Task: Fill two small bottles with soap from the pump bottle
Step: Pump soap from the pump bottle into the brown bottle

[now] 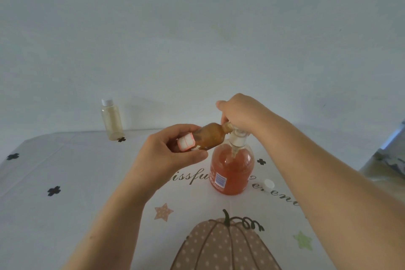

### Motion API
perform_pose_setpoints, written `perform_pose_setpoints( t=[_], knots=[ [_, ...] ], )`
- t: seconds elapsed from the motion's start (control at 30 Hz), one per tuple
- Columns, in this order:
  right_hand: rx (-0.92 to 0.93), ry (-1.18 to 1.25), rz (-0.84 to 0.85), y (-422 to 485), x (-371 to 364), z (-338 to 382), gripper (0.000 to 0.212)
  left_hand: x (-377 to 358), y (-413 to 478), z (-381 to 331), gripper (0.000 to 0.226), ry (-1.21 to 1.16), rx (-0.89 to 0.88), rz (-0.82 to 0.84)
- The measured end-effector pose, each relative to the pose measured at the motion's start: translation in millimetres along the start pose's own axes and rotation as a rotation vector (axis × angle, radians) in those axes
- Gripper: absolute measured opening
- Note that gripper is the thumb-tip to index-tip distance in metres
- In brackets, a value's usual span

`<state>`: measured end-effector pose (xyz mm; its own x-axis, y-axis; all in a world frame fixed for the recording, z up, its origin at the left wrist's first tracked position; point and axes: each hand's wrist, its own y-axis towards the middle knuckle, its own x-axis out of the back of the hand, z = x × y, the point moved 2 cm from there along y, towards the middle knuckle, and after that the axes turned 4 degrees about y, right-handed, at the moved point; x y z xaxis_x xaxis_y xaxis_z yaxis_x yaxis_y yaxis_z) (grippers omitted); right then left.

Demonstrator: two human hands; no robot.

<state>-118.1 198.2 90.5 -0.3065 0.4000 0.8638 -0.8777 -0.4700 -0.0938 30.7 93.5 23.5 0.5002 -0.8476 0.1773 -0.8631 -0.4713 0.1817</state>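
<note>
Orange-pink soap fills the clear plastic pump bottle (232,173), which stands upright on the bench (65,171). Your right hand (240,112) sits on top of its white pump head (237,138), fingers curled down around it. Your left hand (173,153) grips a small brownish plastic bottle (210,136) by its base end, just left of the pump bottle's neck. You hold it tipped nearly flat, mouth up against the pump spout, though your right fingers partly hide the join. A pink-edged white sticker (185,143) shows near its base. A small white screw cap (269,184) lies on the bench just right of the pump bottle. Well off to the pump bottle's far left, at the back edge, a second small clear bottle with a white cap (111,123) stands upright, holding pale yellowish liquid. Nearer you than the pump bottle, the cloth shows a dotted brown pumpkin print (225,245).
</note>
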Motion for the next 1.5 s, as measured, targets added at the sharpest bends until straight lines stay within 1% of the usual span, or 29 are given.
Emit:
perform_pose_setpoints(
  t=[0.1,0.27,0.33,0.47,0.57,0.7,1.03,1.13,1.23,1.4,1.5],
  knots=[
    [-0.04,0.044,-0.045,3,5,4,0.045,-1,-1,-2,0.041,-0.005,-0.01,-0.017],
    [-0.042,0.038,-0.062,4,5,2,0.046,-2,-1,-2,0.041,0.004,-0.012,-0.026],
    [-0.047,0.049,-0.052,7,2,0,0.044,-2,-1,-1,0.04,0.006,-0.011,-0.024],
    [0.01,0.031,-0.048,6,-4,-7,0.036,-1,0,0,0.042,0.014,0.001,-0.013],
    [-0.004,0.036,-0.06,5,-9,-9,0.03,0,0,1,0.043,0.012,0.012,-0.005],
    [-0.005,0.032,-0.038,7,-7,-10,0.043,0,0,0,0.043,0.006,0.011,-0.009],
    [-0.038,0.048,-0.062,9,2,-2,0.053,-1,-1,-2,0.042,-0.017,-0.019,-0.015],
    [-0.019,0.032,-0.057,10,1,-3,0.046,-1,-2,-2,0.039,-0.009,-0.014,-0.005],
    [0.006,-0.013,-0.042,10,-3,-7,0.028,-1,-2,-3,0.036,0.02,-0.011,0.014],
    [0.007,-0.118,-0.008,11,-9,-7,0.032,1,-2,-4,0.036,0.033,-0.001,0.024],
    [0.001,-0.114,0.001,8,-6,-5,0.029,1,-3,-2,0.036,0.033,0.011,0.042]
  ],
)
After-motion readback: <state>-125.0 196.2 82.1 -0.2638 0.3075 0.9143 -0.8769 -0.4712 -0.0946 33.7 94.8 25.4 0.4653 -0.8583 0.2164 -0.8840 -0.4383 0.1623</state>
